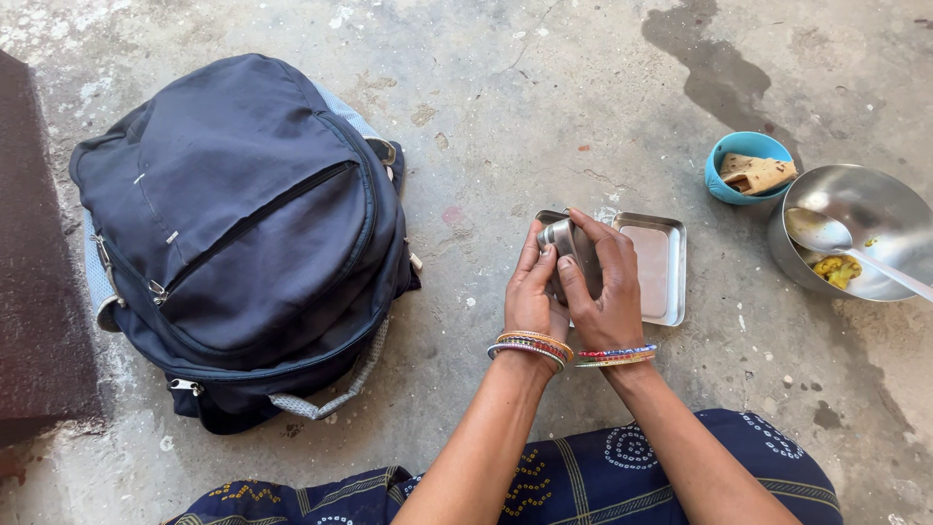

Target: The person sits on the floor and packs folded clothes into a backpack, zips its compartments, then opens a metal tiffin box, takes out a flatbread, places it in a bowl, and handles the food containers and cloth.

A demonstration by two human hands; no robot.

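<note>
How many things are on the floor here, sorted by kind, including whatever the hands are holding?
Backpack, dark blue: 1
Small steel container, held by left hand and right hand: 1
Rectangular steel tray: 1
Blue bowl with flatbread: 1
Large steel bowl: 1
Spoon: 1
Total: 6

— What is the floor (544,87) like?
— Bare grey concrete, rough, scuffed, flecked with pale specks.
— Any marks?
— A dark damp stain (714,68) at the top right. A dark brown mat (39,272) lies along the left edge. Daylight falls evenly.
</note>
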